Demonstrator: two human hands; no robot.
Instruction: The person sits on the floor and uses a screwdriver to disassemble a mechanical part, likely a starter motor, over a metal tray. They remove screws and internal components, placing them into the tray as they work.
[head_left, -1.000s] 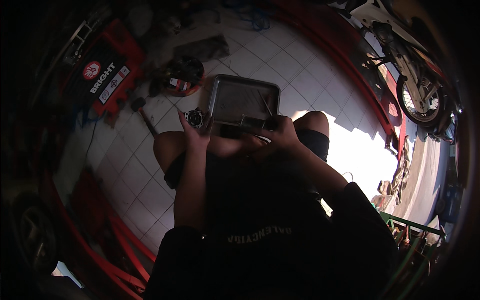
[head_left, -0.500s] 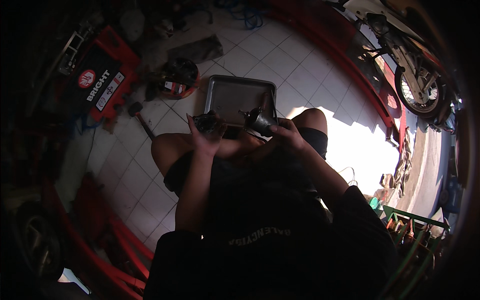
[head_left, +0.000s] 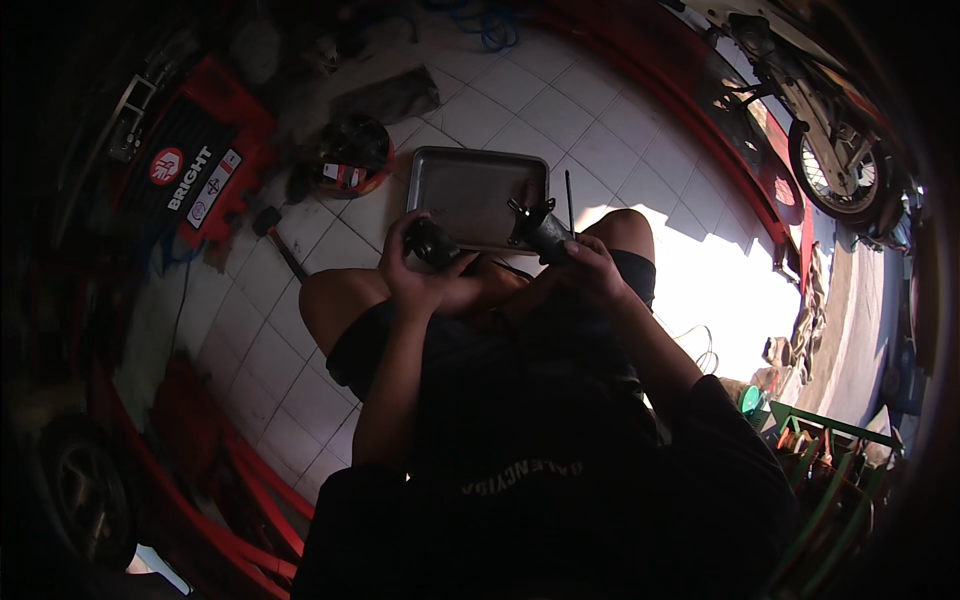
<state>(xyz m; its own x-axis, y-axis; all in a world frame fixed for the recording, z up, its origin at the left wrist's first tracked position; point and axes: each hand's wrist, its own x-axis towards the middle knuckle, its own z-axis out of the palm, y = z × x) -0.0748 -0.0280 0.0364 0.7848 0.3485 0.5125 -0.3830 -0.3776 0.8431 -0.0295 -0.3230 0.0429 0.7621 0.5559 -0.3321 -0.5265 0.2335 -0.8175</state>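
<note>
My left hand (head_left: 408,288) is closed around a dark rounded metal part (head_left: 432,243), its fingers curled over the far side. In my right hand (head_left: 598,270) is a dark metal cylinder (head_left: 543,235), tilted with its far end toward the left; small lugs stick out at that end. A thin dark rod (head_left: 569,200), perhaps a screwdriver, points up from beside the right fingers; its lower end is hidden. The two parts are apart, held over my crossed legs. Just beyond them a grey metal tray (head_left: 480,153) lies on the floor.
A mallet (head_left: 268,222) lies on the tiles left of my knee. Behind it are a red-and-black case (head_left: 215,150) and a round red-and-black container (head_left: 352,165). Red lift frames flank both sides. A motorcycle (head_left: 845,175) stands at far right, a green rack (head_left: 835,430) at lower right.
My left hand has turned and its fingers have curled around the dark part. The cylinder has shifted slightly right and tilted, and the thin rod now stands upright beside it.
</note>
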